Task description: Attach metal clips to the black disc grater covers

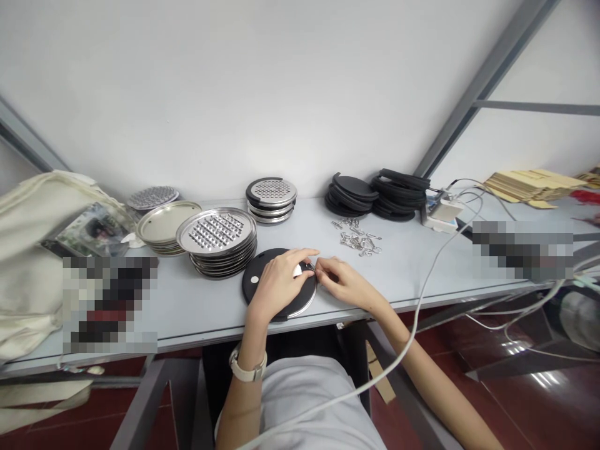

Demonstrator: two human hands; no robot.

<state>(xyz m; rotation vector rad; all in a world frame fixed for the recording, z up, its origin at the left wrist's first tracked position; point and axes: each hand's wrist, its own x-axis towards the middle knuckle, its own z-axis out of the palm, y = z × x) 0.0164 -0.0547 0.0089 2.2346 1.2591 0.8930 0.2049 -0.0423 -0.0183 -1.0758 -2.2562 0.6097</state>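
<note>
A black round disc (252, 289) with a bright metal rim and a white round spot lies at the table's front edge. Across its right half rests my left hand (282, 275), fingers curved and thumb close to the rim, gripping the disc. At the right rim, my right hand (340, 278) has thumb and fingertips pinched together; whatever is between them is too small to make out. Beyond my hands lies a loose pile of small metal clips (359, 239). Left of the disc stands a stack of round metal grater plates (218, 234).
Cream-coloured round plates (169, 224) are stacked at the left. Black-rimmed graters (272, 192) stand by the wall. Black discs (350, 190) and black ring-shaped parts (400, 197) sit at the back right. A white cable (424, 281) crosses in front of the right side.
</note>
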